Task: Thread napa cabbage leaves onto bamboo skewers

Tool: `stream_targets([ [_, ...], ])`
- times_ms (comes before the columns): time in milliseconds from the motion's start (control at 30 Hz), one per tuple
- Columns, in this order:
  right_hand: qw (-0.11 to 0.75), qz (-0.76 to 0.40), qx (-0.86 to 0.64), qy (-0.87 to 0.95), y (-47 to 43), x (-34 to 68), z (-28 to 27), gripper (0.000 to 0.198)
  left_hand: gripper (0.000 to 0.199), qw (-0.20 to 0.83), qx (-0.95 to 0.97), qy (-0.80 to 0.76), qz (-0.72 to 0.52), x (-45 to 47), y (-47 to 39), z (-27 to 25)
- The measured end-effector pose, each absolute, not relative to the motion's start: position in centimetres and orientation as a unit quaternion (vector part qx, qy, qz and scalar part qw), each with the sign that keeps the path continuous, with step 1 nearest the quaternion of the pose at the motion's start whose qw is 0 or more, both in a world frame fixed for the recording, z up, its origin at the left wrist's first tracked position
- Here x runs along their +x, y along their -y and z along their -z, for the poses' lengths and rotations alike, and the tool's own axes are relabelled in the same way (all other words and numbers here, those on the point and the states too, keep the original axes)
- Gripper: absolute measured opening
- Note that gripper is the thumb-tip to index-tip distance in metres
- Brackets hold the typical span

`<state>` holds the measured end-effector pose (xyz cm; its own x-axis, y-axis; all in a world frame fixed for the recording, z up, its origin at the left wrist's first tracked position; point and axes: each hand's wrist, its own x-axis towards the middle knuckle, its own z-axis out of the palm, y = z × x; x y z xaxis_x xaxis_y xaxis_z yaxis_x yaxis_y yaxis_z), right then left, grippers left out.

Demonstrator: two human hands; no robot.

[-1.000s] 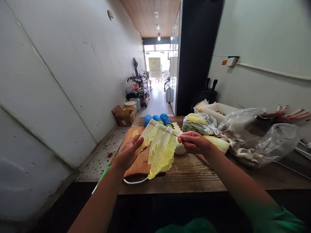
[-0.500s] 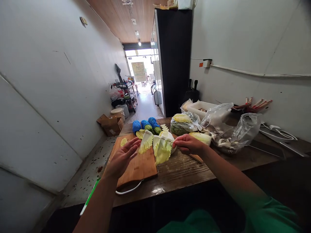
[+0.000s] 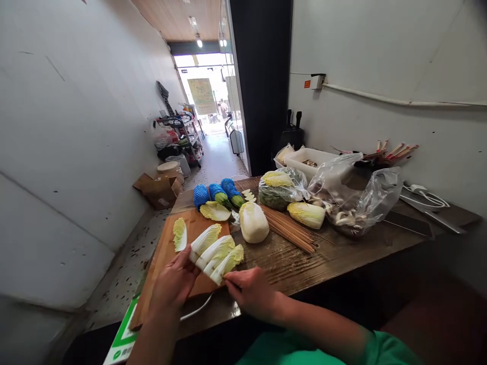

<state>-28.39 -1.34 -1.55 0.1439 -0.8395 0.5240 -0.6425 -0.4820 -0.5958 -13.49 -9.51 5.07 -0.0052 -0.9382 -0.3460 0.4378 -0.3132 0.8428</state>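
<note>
As their long axes slant, cabbage leaves [image 3: 217, 252] point away rightward.

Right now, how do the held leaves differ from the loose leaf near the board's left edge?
The held leaves form an overlapping row; the loose leaf is single. The held leaves are between the left hand and right hand; the loose leaf rests on the cutting board. Both show white ribs and yellow edges.

On the wooden table [image 3: 289, 271], a cutting board [image 3: 195, 223] is lying under the left hand [image 3: 173, 279]; beyond the right hand [image 3: 253, 294], a napa cabbage [image 3: 254, 224] and skewers [image 3: 289, 228] are lying.
</note>
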Motion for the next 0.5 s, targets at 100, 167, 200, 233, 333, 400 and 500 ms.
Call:
stream_targets([
  [100,0.082,0.402,-0.761,-0.503,2.5,-29.1,0.3,0.018,0.022,0.538,0.448,0.283,0.656,-13.3,10.8,-5.7],
  [167,0.079,0.390,-0.767,-0.504,3.1,-29.6,-0.6,0.018,0.023,0.552,0.428,0.276,0.660,-13.5,11.4,-6.2],
  [200,0.096,0.388,-0.763,-0.507,3.3,-29.8,-0.8,0.017,0.023,0.553,0.428,0.269,0.662,-13.6,11.7,-6.3],
  [233,0.126,0.390,-0.754,-0.514,3.6,-29.8,-0.8,0.017,0.023,0.549,0.436,0.257,0.665,-13.7,11.9,-6.0],
  [333,0.238,0.390,-0.712,-0.534,4.2,-29.2,0.8,0.017,0.021,0.521,0.481,0.204,0.675,-13.6,12.4,-3.9],
  [400,0.290,0.380,-0.696,-0.535,4.4,-28.4,2.4,0.018,0.018,0.519,0.494,0.175,0.675,-13.1,12.4,-1.8],
  [500,0.339,0.362,-0.685,-0.533,4.1,-27.3,4.3,0.021,0.015,0.531,0.503,0.138,0.668,-12.0,11.9,0.4],
])
